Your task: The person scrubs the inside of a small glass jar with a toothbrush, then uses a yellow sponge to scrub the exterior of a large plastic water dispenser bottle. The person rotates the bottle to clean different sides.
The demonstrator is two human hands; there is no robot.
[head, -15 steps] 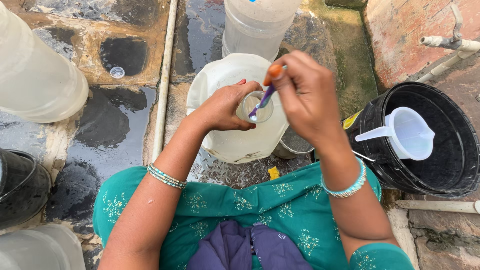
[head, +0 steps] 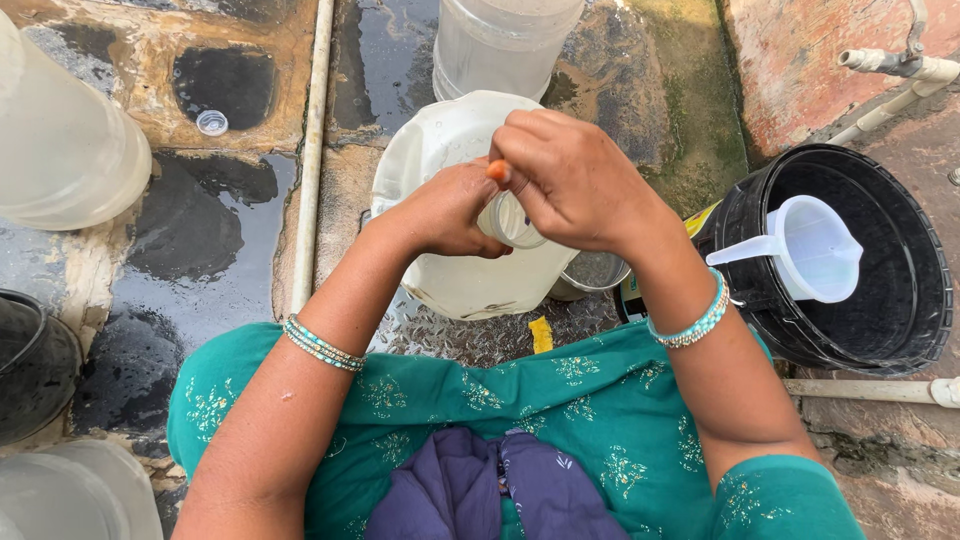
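A large translucent white water jug lies tilted on the wet stone floor in front of me, its round neck turned toward me. My left hand grips the jug at that neck. My right hand is closed on a brush with an orange handle end; the rest of the brush is hidden by my fingers and goes down toward the opening. Both wrists carry turquoise bangles.
A black bucket at the right holds a white plastic mug. More translucent jugs stand at top centre and far left. A small cap lies on the wet floor. A white pipe runs along it. A steel cup sits behind the jug.
My right hand has dropped lower over the jug's neck, pushing the brush down so its blue shaft is hidden and only the orange end shows. My left hand keeps its grip.
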